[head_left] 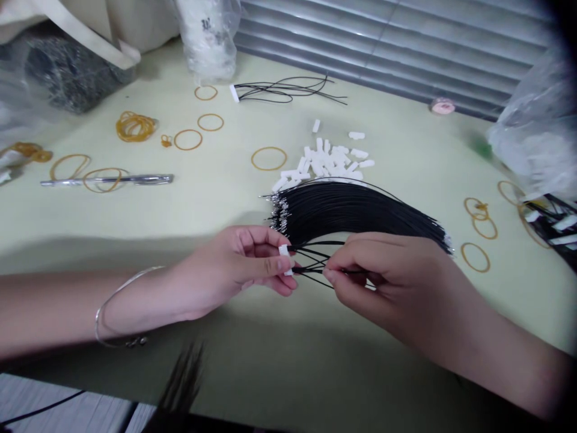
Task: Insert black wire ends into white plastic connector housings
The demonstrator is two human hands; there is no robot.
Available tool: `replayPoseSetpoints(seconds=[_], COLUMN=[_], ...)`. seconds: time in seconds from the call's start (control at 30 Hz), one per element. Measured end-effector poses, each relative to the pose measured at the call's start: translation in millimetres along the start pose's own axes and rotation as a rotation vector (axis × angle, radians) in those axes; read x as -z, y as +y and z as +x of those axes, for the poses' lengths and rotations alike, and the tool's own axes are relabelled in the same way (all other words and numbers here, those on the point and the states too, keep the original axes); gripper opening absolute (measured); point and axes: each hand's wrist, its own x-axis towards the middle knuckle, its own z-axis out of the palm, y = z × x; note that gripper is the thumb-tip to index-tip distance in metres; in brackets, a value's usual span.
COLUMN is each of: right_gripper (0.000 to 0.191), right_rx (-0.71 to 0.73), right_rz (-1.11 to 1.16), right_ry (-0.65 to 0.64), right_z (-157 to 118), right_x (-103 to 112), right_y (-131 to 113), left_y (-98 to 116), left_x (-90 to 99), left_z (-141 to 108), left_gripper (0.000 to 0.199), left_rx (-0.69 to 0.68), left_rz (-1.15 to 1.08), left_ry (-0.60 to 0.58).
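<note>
Between the thumb and fingers of my left hand [243, 261] is a small white connector housing [285, 260], gripped near the middle of the table. Several thin black wires [311, 260] run out of its right side. My right hand [387, 276] pinches these wires a short way from the housing; their far ends are hidden behind the hand. Just beyond both hands lies a thick bundle of black wires [351, 207] with bare metal terminals at its left end. A heap of loose white connector housings [331, 159] sits behind the bundle.
A finished-looking connector with wires [288, 90] lies at the back. Rubber bands [135, 126] and a pen [148, 179] are at the left. Plastic bags [210, 39] stand behind, another bag [536, 126] at the right. Blinds [383, 48] border the far edge.
</note>
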Motion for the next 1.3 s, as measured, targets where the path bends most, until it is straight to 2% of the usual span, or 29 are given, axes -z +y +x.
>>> replayPoseSetpoints(seconds=[0.23, 0.53, 0.6, 0.73, 0.9, 1.1, 1.3], right_gripper=[0.011, 0.007, 0.009, 0.009, 0.007, 0.006, 0.004], right_rx=[-0.037, -0.062, 0.002, 0.117, 0.081, 0.085, 0.16], right_rz=[0.03, -0.018, -0.041, -0.031, 0.052, 0.044, 0.018], right_ry=[-0.039, -0.068, -0.049, 0.078, 0.152, 0.218, 0.192], right_z=[1.2, 2.9, 2.3, 1.5, 1.7, 3.0, 7.2], right_x=[-14.3, -11.7, -13.2, -17.9, -26.4, -39.2, -34.1], right_y=[0.8, 1.6, 3.2, 5.0, 1.9, -0.8, 6.1], left_y=[0.4, -1.1, -1.3, -0.6, 1.1, 1.6, 2.3], left_x=[-0.2, 1.9, 2.0, 1.4, 0.2, -0.6, 0.1], left_z=[-0.5, 1.0, 0.4, -0.7, -1.1, -2.6, -0.8], left_gripper=[0.01, 0.013, 0.013, 0.012, 0.012, 0.012, 0.012], left_rx=[0.018, -0.012, -0.012, -0.017, -0.007, -0.008, -0.019], left_rz=[0.027, -0.01, -0.014, -0.018, -0.026, -0.069, -0.083], left_ry=[0.015, -0.01, -0.007, -0.008, -0.008, 0.036, 0.023])
